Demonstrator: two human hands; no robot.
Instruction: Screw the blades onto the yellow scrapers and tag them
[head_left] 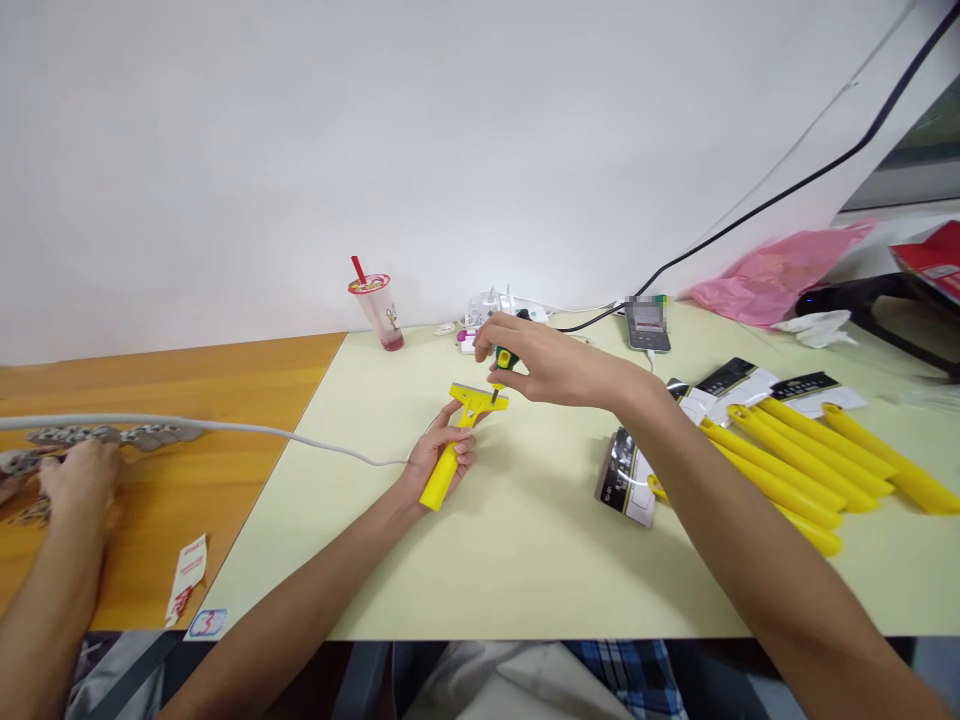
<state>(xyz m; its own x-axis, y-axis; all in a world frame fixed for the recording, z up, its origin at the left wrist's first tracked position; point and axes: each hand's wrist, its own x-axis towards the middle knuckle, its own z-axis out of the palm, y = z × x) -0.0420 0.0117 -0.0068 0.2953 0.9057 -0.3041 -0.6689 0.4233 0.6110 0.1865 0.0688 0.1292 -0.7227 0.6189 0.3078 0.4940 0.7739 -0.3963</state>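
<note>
My left hand (442,455) is closed around a yellow scraper (448,470), its wide head pointing away from me and its handle angled toward me. Above the right end of that head, my right hand (536,358) grips a screwdriver (507,358) with a green and yellow handle. The screwdriver's tip meets the scraper head near its right corner; whether it sits in a screw I cannot tell. On the right of the table lie several yellow handles (795,460), partly behind my right forearm, by black and white packages (628,478).
A plastic cup (379,312) with a red straw stands by the wall. A phone (647,325) and power strip (491,312) lie at the back. A grey cable (330,448) crosses from the left, where another person's hand (81,475) handles small grey parts. A pink bag (772,275) sits back right.
</note>
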